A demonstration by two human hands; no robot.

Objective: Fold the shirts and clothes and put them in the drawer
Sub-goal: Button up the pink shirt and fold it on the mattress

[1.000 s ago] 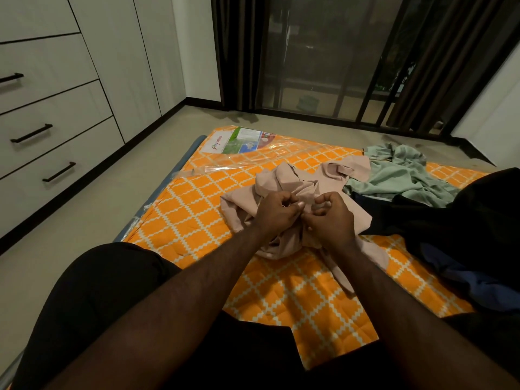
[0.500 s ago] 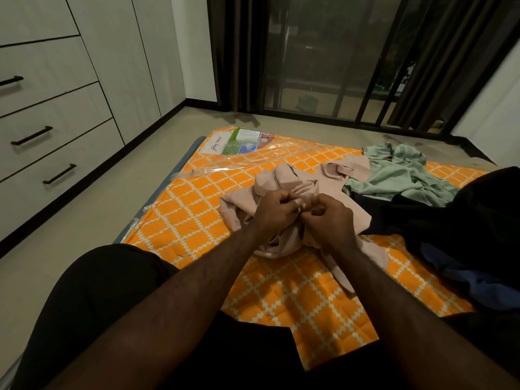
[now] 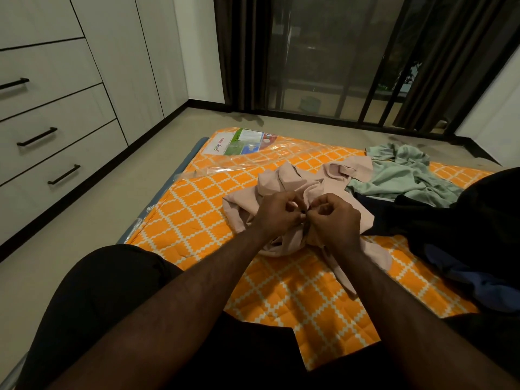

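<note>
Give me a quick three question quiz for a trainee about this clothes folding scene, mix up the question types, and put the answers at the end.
1. True or false: the pink shirt is already folded flat on the orange mattress.
2. Which garment lies just beyond the pink shirt? A) green shirt B) white towel C) red jacket
3. Fill in: the left hand and right hand both pinch the ____ shirt.

Key: 1 false, it is bunched up. 2 A. 3 pink.
</note>
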